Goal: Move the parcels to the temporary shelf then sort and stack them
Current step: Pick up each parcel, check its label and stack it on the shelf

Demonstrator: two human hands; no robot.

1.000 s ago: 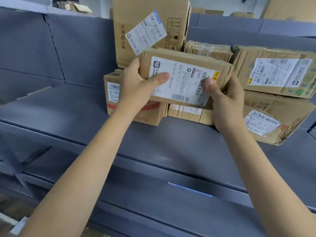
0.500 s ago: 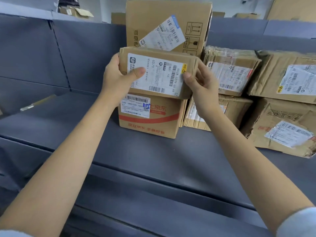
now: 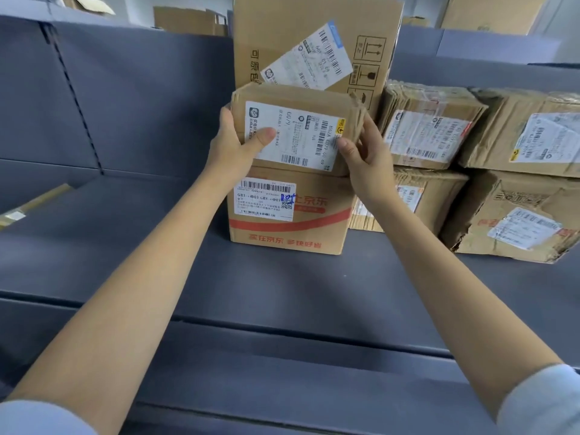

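Observation:
A flat brown parcel [image 3: 314,98] with a white label rests on top of a red-striped box [image 3: 288,227] on the grey shelf [image 3: 219,277]. My left hand [image 3: 233,142] grips the parcel's left end, thumb on the label. My right hand [image 3: 365,152] holds its right end, thumb at the label's corner. Behind the parcel a tall carton [image 3: 317,42] stands upright against the shelf's back wall.
To the right, two taped parcels [image 3: 426,133] are stacked one on the other, and beyond them two bigger worn boxes [image 3: 518,215]. A thin flat package [image 3: 31,202] lies at the far left. The shelf's front lip [image 3: 282,334] runs below my forearms.
Both hands carried the flat parcel left from in front of the right-hand stacks and set it down onto the red-striped box.

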